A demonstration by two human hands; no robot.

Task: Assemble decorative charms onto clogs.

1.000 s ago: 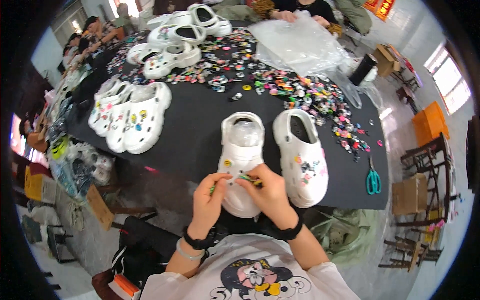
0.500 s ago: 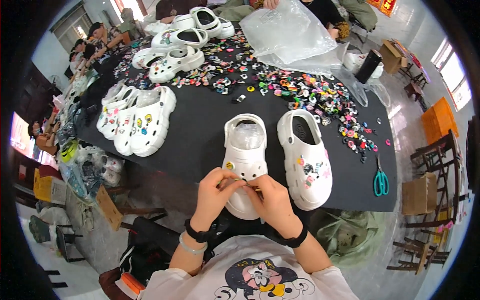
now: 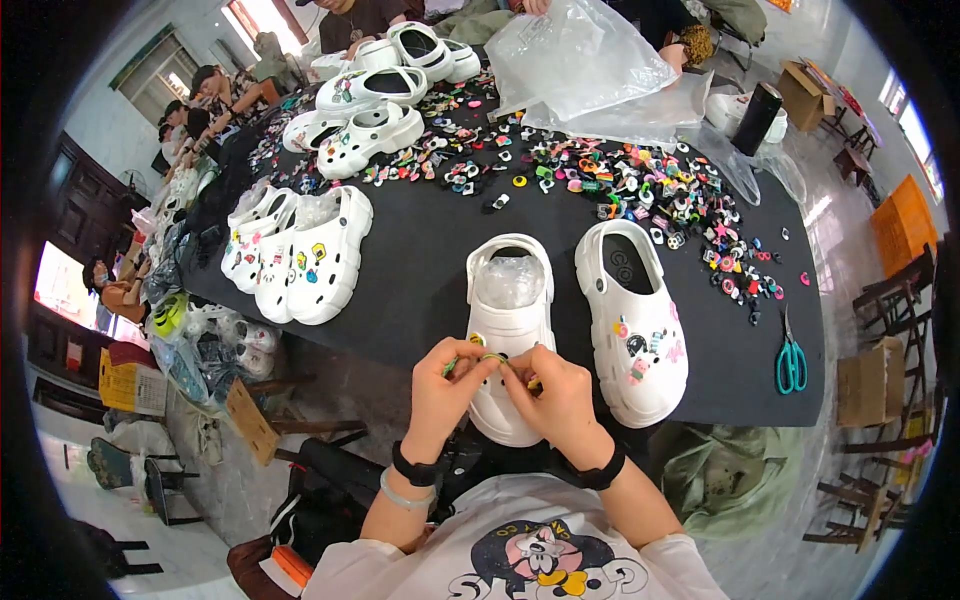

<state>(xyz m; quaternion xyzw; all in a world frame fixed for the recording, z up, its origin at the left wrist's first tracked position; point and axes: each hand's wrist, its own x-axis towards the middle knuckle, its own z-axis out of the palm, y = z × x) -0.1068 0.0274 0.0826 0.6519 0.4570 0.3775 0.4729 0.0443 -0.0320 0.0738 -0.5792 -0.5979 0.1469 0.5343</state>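
Head view, lower centre: I see left hand [image 3: 447, 388] and right hand [image 3: 553, 392] close together over the white clog [image 3: 507, 330], fingers pinching a small green charm [image 3: 489, 357]. Its mate, the decorated clog [image 3: 637, 325], sits just right on the black table [image 3: 420, 250].

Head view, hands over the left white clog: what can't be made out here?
- Toe of the left clog: covered by the left hand and right hand.
- Small charm between the fingertips: too small to tell its shape; grip unclear.
- Loose charms on the black table: too small to tell apart.
- Far clogs: distorted near the fisheye rim.
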